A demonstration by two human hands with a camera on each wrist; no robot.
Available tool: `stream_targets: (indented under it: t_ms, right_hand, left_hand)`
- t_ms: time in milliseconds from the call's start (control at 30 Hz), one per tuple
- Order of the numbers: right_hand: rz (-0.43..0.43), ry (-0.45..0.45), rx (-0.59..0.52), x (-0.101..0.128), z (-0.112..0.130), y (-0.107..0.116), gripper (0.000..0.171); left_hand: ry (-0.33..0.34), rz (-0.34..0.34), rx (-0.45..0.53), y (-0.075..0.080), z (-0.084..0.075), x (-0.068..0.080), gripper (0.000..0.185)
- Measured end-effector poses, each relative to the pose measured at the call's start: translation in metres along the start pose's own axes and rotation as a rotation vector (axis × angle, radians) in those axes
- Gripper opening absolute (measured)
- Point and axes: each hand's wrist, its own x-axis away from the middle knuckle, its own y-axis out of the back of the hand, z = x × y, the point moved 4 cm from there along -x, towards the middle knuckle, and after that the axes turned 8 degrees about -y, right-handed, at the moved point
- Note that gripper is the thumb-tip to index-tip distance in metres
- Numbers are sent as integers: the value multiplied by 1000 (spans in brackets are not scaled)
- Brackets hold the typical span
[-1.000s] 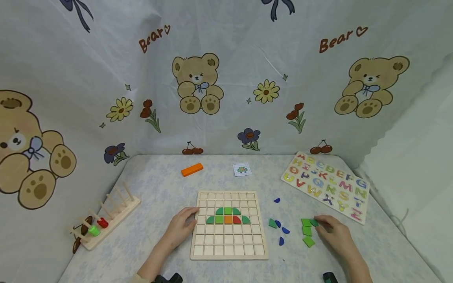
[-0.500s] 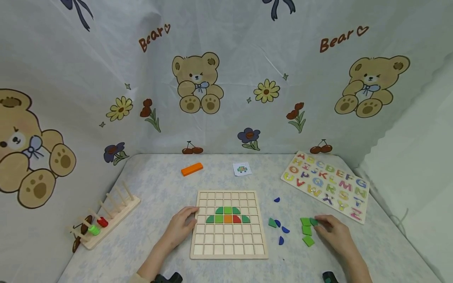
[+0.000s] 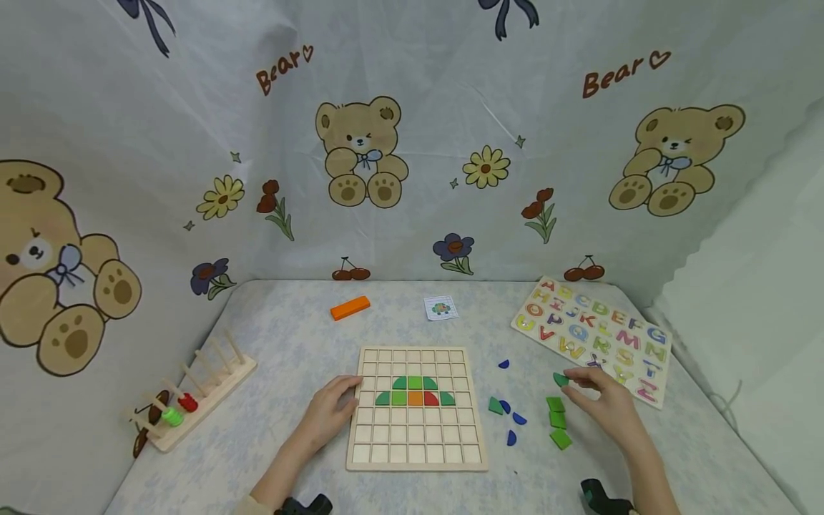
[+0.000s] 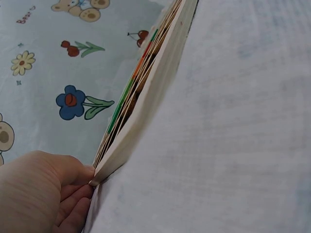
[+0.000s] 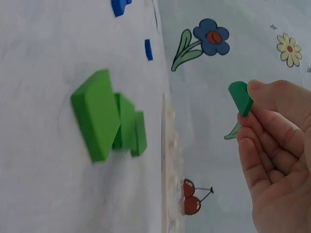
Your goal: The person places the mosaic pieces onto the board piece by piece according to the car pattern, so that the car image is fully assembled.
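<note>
Piece: a small dark green quarter-round wooden piece [image 3: 561,380] is pinched in the right hand [image 3: 605,408], above the desk [image 3: 290,343].
Left hand [image 3: 328,415]: fingers pressed against the gridded wooden board [image 3: 415,443].
Writing: "Bear" on the backdrop cloth [image 3: 283,68].

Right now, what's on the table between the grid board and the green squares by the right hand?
Head view: a loose cluster, one green piece and three small blue pieces, lies between the grid board and the green squares. A fourth blue piece sits farther back.

tabletop [image 3: 290,343]: pale floral cloth
centre: grid board [image 3: 416,443]
right: alphabet puzzle [image 3: 595,336], green squares [image 3: 557,422], blue pieces [image 3: 511,422]
back: orange block [image 3: 350,308], card [image 3: 440,308]
left: peg rack [image 3: 193,397]
</note>
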Motion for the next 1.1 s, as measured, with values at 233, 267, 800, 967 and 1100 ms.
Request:
stream_targets:
  t_ms: [233,267,800,967,1100]
  right_hand:
    - [56,108,-123,-10,37,-22,23]
    - [52,135,-148,-11,41,-25,22]
    - [299,285,-653,-12,128,-89,23]
    - [400,274,-684,-10,144,-121,25]
    - [449,298,-705,-3,169,-131,23]
  left_hand:
    - [-37,-15,0,1,-1,0,39]
    - [-39,-16,-1,1,-1,0,39]
    - [14,11,18,2,2,2,40]
    - [-5,5,12,2,3,1,39]
    - [-34,-7,4,2,3,0,39]
